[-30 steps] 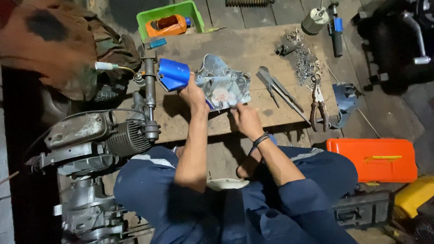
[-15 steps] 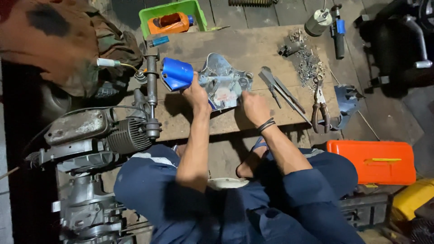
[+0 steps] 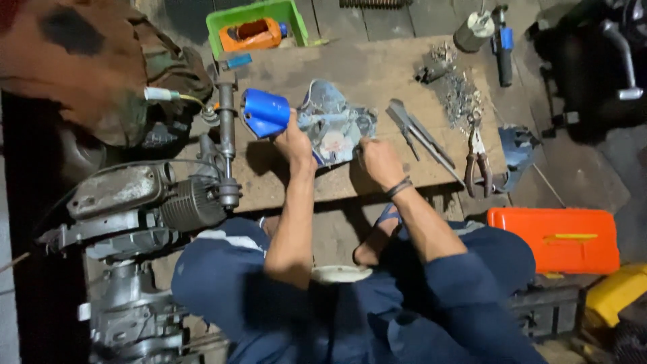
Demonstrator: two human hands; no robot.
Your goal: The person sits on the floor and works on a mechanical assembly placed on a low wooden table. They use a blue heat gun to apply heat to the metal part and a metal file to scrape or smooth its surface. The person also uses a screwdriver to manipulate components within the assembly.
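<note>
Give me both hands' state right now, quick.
Left hand: closed on the blue-grey metal casing, by the blue funnel-shaped part.
Right hand: on the casing's right edge; grip cannot be told.

On the wooden board [image 3: 377, 67] before us, our left hand [image 3: 294, 138] and right hand [image 3: 379, 162] flank a metal casing [image 3: 333, 121]; pliers [image 3: 477, 158] lie right, a tray [image 3: 226, 23] behind, an engine [image 3: 148, 202] left.

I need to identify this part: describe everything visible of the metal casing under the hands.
The casing is an irregular, flat cast-metal engine cover, grey with worn blue paint and pale patches. It lies on the wooden board, right of a blue funnel-shaped piece. The left hand presses its left edge; the right hand touches its lower right edge.
</note>
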